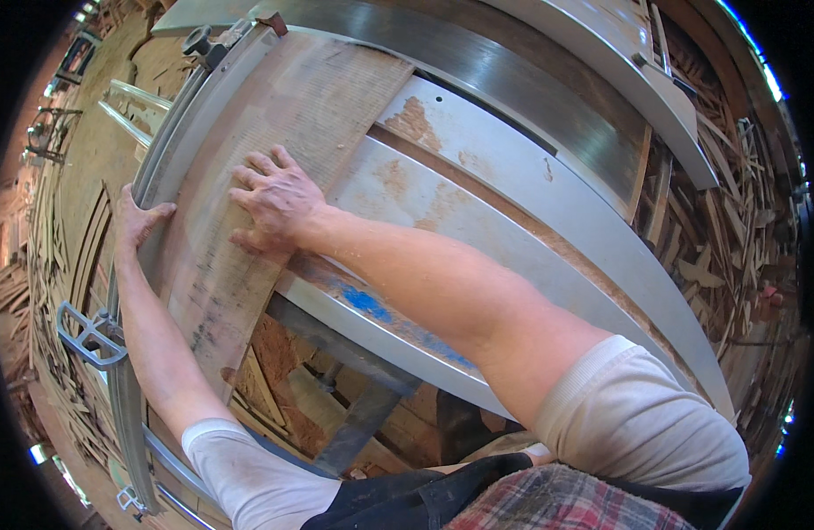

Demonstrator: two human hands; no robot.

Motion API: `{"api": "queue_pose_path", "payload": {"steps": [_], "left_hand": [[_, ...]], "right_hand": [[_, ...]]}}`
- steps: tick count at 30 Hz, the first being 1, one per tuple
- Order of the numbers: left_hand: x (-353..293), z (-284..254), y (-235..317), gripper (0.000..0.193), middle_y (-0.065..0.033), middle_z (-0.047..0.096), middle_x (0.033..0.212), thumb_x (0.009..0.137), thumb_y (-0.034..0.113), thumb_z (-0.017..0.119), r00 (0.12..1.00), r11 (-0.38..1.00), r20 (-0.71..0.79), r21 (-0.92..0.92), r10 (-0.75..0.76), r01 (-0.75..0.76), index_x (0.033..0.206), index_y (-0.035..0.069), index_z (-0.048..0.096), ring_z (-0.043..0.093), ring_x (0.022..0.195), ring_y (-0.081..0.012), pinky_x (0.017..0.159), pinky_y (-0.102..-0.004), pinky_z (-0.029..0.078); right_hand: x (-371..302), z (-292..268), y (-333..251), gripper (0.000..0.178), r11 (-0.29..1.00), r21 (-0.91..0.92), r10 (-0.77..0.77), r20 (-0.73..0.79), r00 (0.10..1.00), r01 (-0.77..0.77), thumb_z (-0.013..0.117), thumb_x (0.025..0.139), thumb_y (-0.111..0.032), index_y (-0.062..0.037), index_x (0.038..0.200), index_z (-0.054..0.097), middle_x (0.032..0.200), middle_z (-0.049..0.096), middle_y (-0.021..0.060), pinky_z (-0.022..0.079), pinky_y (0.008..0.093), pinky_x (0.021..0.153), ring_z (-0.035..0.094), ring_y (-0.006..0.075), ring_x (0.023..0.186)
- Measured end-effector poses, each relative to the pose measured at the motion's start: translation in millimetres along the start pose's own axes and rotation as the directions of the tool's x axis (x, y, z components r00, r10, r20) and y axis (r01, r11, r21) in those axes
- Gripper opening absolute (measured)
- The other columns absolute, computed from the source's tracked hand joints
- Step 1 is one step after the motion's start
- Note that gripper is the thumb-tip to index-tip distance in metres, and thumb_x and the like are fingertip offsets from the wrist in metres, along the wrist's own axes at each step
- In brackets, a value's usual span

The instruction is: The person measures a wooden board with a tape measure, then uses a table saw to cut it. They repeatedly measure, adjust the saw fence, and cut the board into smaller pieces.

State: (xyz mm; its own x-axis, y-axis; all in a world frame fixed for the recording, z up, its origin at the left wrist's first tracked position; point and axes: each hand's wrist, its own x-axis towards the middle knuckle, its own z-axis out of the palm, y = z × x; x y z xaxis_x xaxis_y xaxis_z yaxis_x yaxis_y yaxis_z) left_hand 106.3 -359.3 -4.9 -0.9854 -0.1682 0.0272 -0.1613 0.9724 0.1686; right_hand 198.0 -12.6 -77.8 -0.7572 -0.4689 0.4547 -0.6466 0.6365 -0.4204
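A wide, rough-sawn wooden board [314, 110] lies lengthwise over the left side of a metal machine table [478, 234] that looks like a sliding table saw. My right hand [279, 201] presses on top of the board near its right edge, fingers spread and slightly bent. At the far left, my left hand [142, 219] grips the long metal rail [164, 168] alongside the board, its thumb over the inner side. The left fingers go partly out of sight behind the rail's outer edge.
A dark-knobbed clamp [199, 42] sits at the rail's far end, a metal handle [93, 336] at its outer side. A long sawdust-filled slot [531, 234] crosses the table. Beyond stands a long metal fence [593, 75]. Scrap wood strips [80, 256] lie on the floor both sides.
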Motion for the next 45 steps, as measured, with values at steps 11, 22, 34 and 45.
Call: {"api": "queue_pose_path", "payload": {"steps": [11,22,34,45], "left_hand": [[7,10,-15,0.125,-0.0296,0.056,0.15,0.06,0.049,0.1,0.998,1.0,-0.061,0.025,0.01,-0.009,0.159,-0.001,0.041,0.054,0.142,-0.0404,0.119,-0.0476,0.044],[0,7,-4,0.13,-0.0285,0.051,0.155,0.059,0.056,0.099,0.997,0.992,-0.075,0.124,-0.022,0.032,0.161,0.003,0.038,0.05,0.145,-0.0427,0.121,-0.0508,0.042],[-10,-8,16,0.133,-0.0239,0.058,0.143,0.048,0.069,0.097,0.997,0.971,-0.02,0.227,-0.068,0.071,0.155,0.01,0.046,0.056,0.134,-0.044,0.112,-0.0562,0.047],[-300,-16,24,0.093,-0.0281,0.039,0.16,0.084,0.03,0.089,0.887,0.968,-0.39,-0.056,-0.246,0.243,0.158,0.006,0.038,0.033,0.151,-0.0474,0.126,-0.058,0.028]], "right_hand": [[-1,4,0,0.066,0.999,0.029,0.017,-0.034,0.999,-0.016,0.074,0.084,-0.063,-0.0094,0.123,0.078,0.146,0.063,0.0138,0.027,0.0552,0.127,0.046,0.0331,0.149],[2,-8,-6,0.066,0.997,0.02,0.068,0.046,0.997,-0.069,0.073,0.086,-0.058,-0.0095,0.13,0.073,0.152,0.059,0.0118,0.028,0.0524,0.127,0.044,0.032,0.151],[11,-21,-13,0.063,0.996,0.008,0.084,0.062,0.995,-0.085,0.076,0.087,-0.054,-0.0102,0.131,0.073,0.154,0.06,0.012,0.031,0.0538,0.127,0.045,0.0342,0.151],[10,-25,-17,0.066,0.994,-0.044,0.104,0.126,0.987,-0.1,0.077,0.089,-0.057,-0.0113,0.137,0.072,0.159,0.057,0.011,0.026,0.0525,0.129,0.04,0.0313,0.155]]}}
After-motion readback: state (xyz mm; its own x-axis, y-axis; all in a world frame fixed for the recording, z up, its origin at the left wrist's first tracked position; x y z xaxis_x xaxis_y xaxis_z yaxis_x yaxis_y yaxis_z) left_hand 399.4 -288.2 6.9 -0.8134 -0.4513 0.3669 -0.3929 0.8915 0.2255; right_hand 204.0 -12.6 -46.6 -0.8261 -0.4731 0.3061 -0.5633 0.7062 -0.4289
